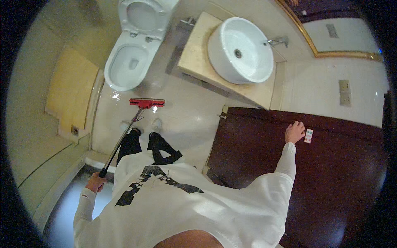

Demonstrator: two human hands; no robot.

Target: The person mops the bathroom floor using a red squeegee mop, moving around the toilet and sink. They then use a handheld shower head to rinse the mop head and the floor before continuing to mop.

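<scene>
My left hand grips the dark upper grip of a sponge mop with a metal pole. The pole slants across the floor, and its red mop head lies on the tiles in front of my feet, just short of the toilet. On the right, my right hand is held out at a dark red-brown door, fingers bent. It is beside a small white card with coloured marks on the door. Whether the fingers hold anything there cannot be seen.
A white toilet stands ahead with its lid up. Right of it, a round white basin sits on a beige counter under a wall tap. A glass panel and raised ledge are at left. A gold-framed mirror hangs upper right.
</scene>
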